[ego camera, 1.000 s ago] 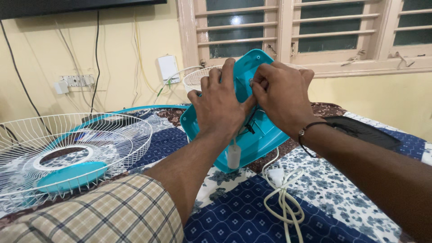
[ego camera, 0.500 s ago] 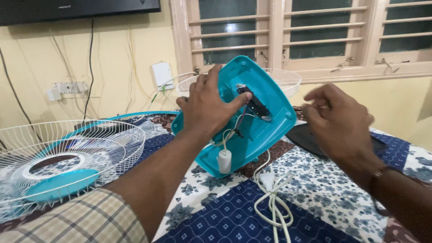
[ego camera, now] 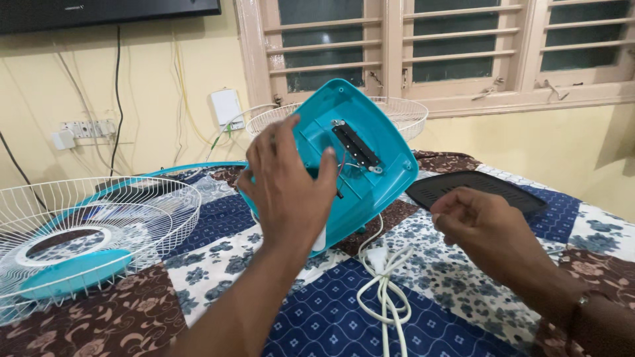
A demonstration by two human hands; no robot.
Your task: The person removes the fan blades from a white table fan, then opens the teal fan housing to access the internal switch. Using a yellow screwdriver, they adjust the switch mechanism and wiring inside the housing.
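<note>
My left hand (ego camera: 291, 192) grips a teal plastic fan base (ego camera: 374, 182) and holds it tilted up, with its open underside facing me. A black strip with metal ends (ego camera: 356, 145) runs across the inside of the base. My right hand (ego camera: 486, 228) hovers apart from the base at the lower right, fingers curled shut, and nothing shows in them. Just beyond it a black slotted cover panel (ego camera: 476, 188) lies flat on the patchwork quilt (ego camera: 317, 311). The fan's bundled white power cord (ego camera: 383, 291) trails from the base onto the quilt.
A white wire fan guard (ego camera: 132, 205) with a teal blade (ego camera: 73, 271) in it lies at the left. A second white guard (ego camera: 407, 112) sits behind the base by the window. Wall sockets (ego camera: 86, 129) and a white box (ego camera: 227, 108) are on the yellow wall.
My right hand has let go of the base and dropped to the lower right. The left hand keeps hold of the base, whose underside has turned further towards me.
</note>
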